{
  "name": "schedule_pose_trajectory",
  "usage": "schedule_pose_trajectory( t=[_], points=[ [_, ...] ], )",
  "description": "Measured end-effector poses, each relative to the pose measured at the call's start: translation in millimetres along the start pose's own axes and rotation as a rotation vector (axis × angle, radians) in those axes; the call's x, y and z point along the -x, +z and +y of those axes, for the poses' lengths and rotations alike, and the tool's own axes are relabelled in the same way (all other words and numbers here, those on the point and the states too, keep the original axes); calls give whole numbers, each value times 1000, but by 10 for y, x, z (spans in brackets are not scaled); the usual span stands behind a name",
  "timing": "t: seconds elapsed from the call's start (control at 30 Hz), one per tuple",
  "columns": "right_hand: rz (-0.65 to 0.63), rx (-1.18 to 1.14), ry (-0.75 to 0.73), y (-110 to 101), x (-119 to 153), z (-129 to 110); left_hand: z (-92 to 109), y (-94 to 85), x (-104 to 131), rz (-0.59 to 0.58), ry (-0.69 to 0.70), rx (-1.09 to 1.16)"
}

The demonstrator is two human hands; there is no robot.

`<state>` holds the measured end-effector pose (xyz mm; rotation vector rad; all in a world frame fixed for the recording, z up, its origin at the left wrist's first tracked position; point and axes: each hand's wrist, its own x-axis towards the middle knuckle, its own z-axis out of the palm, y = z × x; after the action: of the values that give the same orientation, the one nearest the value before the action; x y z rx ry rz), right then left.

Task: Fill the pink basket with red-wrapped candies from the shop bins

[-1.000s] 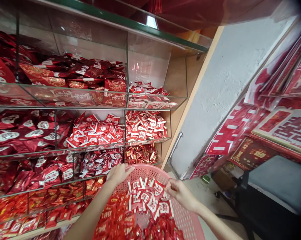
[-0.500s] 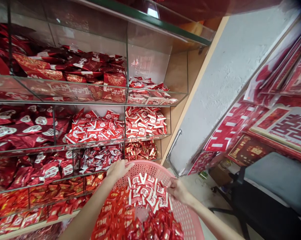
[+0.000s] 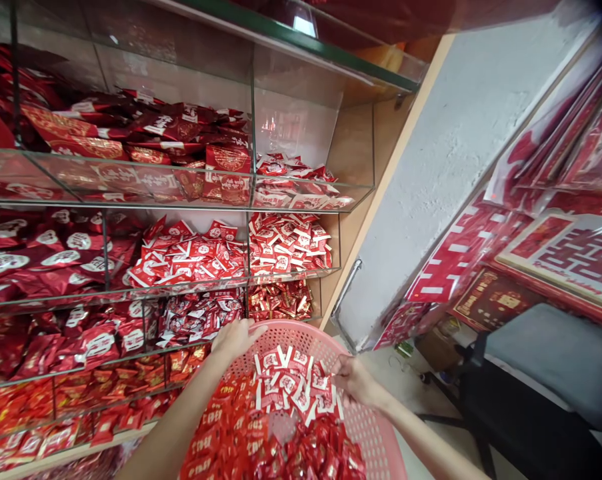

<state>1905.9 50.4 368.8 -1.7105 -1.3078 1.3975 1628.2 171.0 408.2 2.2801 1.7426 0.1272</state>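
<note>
A pink perforated plastic basket [image 3: 383, 427] is in front of me at the bottom middle. My left hand [image 3: 235, 339] grips its far left rim, thumb lying over the edge. Inside, red-and-white wrapped candy packets [image 3: 285, 387] lie in a pile at the far side. Orange-red packets [image 3: 215, 430] fill the left, and shiny red wrapped candies [image 3: 325, 450] lie nearest me. Over the basket's right part, my right hand [image 3: 353, 380] has its fingers curled together at a red-and-white packet [image 3: 323, 387] on the pile's right edge. Its fingertips are partly hidden.
Glass-fronted shelves [image 3: 181, 287] hold several compartments of red packaged sweets just beyond the basket. A wooden side panel [image 3: 381, 153] and a grey wall [image 3: 431, 133] stand to the right. At lower right is a black chair [image 3: 525, 400], with red decorations [image 3: 445, 260] behind it.
The view has shifted very slightly, so the scene sits a little further left. Both hands keep the same places at the basket, and the packets lie as before.
</note>
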Motion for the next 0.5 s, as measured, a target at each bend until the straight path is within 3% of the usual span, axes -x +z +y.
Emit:
schedule_pose_trajectory(
  t=[0.2,0.33,0.5],
  points=[
    [17,23,45,60,-31,3,-2,-2,-2,-5,15,15],
    [108,97,89,130,-40,3,-11,10,-11,0,15,14],
    [227,290,43,187,-23,22,-7,10,-16,-4,6,9]
  ],
)
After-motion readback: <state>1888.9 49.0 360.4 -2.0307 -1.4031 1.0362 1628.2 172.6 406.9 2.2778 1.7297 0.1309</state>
